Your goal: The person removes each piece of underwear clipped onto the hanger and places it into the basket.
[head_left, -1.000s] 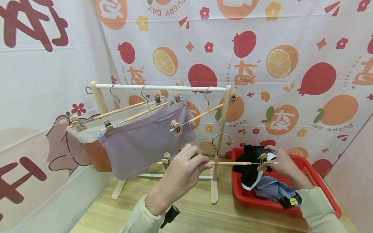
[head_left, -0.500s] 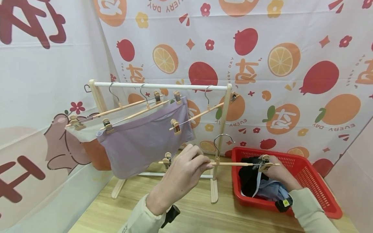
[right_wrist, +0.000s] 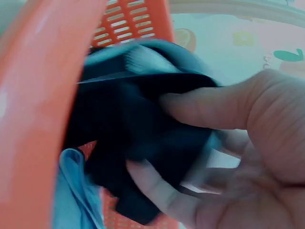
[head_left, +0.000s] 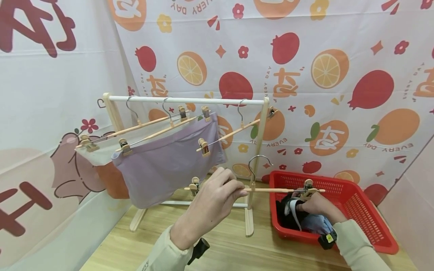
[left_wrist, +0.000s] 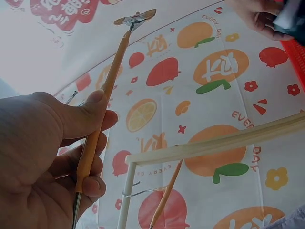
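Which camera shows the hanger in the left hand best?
The head view: it shows the hanger with its hook and both clips, though the left hand covers part of it. The left wrist view shows its bar close up, with only one clip; the right wrist view shows none of it.

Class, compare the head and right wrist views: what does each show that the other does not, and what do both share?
Only head: the left grip holding a clip hanger, and the rack with a lilac garment hung on it.
Only right wrist: the palm side of the right grip as it pinches black cloth.
Both: the right grip, black cloth, blue cloth, red basket and printed backdrop.
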`<state>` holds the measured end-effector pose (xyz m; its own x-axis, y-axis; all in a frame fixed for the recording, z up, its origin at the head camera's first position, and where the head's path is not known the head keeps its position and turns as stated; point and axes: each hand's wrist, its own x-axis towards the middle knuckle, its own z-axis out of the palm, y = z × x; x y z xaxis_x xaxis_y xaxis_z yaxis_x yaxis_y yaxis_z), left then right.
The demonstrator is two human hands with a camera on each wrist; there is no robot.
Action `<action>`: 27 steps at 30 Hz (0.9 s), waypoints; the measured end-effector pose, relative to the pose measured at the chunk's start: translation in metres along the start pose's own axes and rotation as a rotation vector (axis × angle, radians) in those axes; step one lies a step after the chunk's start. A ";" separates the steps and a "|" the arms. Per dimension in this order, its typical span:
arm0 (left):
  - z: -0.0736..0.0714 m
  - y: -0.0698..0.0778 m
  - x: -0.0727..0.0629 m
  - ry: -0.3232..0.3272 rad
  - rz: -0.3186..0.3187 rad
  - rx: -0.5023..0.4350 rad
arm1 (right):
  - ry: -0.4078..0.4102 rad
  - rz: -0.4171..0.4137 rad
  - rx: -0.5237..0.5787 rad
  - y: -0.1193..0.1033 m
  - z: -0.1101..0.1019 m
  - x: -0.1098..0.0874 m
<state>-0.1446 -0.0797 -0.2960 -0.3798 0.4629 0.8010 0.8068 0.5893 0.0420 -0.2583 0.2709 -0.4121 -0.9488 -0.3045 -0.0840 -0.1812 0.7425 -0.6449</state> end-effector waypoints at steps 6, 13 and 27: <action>-0.001 -0.001 0.000 0.019 0.023 0.013 | -0.035 0.082 0.054 -0.012 -0.008 -0.004; -0.004 -0.001 -0.001 0.030 0.033 0.015 | 0.063 -0.111 0.017 -0.022 -0.012 0.001; -0.012 -0.002 -0.004 0.014 -0.018 0.013 | 0.197 -0.183 0.082 -0.062 -0.017 0.009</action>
<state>-0.1391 -0.0908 -0.2921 -0.3874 0.4431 0.8084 0.7939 0.6061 0.0483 -0.2602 0.2328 -0.3600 -0.9357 -0.3014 0.1833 -0.3400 0.6324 -0.6961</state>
